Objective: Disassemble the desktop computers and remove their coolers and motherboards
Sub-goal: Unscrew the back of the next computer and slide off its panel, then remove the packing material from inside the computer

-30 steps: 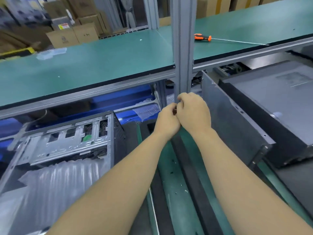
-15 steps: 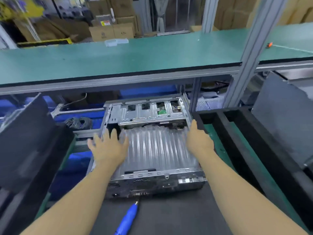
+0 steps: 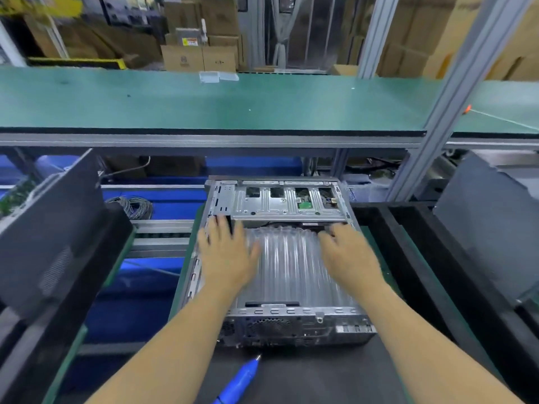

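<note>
Left hand (image 3: 226,255), right hand (image 3: 348,253) apart, fingers spread over air cushion (image 3: 287,266); case (image 3: 280,201) edges exposed.

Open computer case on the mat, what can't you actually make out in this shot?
- Cooler and motherboard: head view, hidden under the air-cushion packing filling the case.
- Left hand and right hand: motion-blurred, contact unclear.
- Blue screwdriver: cut off by bottom edge.

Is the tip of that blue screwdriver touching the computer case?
Apart. In the head view the blue electric screwdriver lies on the dark mat, and a strip of mat shows between its metal tip and the computer case.
</note>
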{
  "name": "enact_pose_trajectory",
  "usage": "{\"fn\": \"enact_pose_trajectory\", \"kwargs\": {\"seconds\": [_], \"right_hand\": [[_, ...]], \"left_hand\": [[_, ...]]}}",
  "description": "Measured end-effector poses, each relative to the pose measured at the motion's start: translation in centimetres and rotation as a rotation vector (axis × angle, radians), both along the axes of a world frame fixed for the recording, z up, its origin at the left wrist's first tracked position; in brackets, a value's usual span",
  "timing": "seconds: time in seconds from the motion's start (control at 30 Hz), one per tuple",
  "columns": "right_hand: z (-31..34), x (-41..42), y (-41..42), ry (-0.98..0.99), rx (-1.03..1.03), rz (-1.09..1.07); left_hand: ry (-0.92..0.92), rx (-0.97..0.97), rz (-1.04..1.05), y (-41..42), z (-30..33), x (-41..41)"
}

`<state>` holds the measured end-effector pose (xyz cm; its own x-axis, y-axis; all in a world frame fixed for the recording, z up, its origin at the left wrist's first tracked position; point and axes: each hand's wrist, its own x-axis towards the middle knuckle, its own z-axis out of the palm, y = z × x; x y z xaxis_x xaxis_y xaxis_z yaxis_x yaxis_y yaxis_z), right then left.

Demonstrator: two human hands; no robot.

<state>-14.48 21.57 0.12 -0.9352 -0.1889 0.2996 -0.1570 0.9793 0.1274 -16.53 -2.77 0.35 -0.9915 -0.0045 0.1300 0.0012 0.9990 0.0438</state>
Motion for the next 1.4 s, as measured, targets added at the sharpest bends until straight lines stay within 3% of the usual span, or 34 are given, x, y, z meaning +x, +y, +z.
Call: {"fn": "enact_pose_trajectory", "kwargs": {"seconds": [0.03, 0.07, 0.13, 0.23, 0.4, 0.53, 0.73, 0.93, 1.0, 1.1, 1.23, 1.4], "right_hand": [[-0.3, -0.3, -0.8, -0.078, -0.103, 0.016], [-0.4, -0.7, -1.5, -0.235, -0.231, -0.098], [-1.1, -1.4, -2.1, -0.455, -0.428, -0.331], [-2.0, -1.7, -2.2, -0.543, -0.335, -0.390], [-1.6, -2.5, -1.0, -0.651, -0.385, -0.395], [-1.0, -2.8, -1.2, -0.646, -0.186, -0.364], [-1.4, -1.4, -2.1, -0.352, -0.047, -0.253], [0.0, -1.2, -1.3, -0.153, -0.490, 0.071], [1.2, -1.4, -0.8, -0.271, -0.633, 0.193], [3.5, -2.2, 0.2, -0.500, -0.501, 0.225], [5.8, -2.4, 1.5, -0.609, -0.487, 0.182], [8.2, -1.6, 1.3, -0.503, -0.653, 0.188]], "left_hand": [[0.028, -0.027, -0.123, 1.4, 0.1, -0.5], [-0.001, -0.034, -0.241, 3.0, 0.2, -1.1], [-0.214, 0.014, -0.355, 5.5, 0.2, -2.2], [-0.473, 0.074, -0.306, 5.9, -0.6, -3.8], [-0.478, 0.066, -0.271, 5.5, -1.2, -5.7], [-0.591, 0.042, -0.240, 5.9, -0.8, -6.6], [-0.522, -0.004, -0.222, 6.5, 0.3, -6.3], [-0.341, 0.033, -0.287, 7.2, 4.5, -4.4], [-0.309, -0.038, -0.313, 8.0, 6.4, -3.6], [-0.332, -0.171, -0.394, 9.0, 8.7, -2.1], [-0.314, -0.189, -0.558, 9.9, 10.7, -0.4], [-0.135, -0.361, -0.649, 9.7, 15.6, 0.9]]}}
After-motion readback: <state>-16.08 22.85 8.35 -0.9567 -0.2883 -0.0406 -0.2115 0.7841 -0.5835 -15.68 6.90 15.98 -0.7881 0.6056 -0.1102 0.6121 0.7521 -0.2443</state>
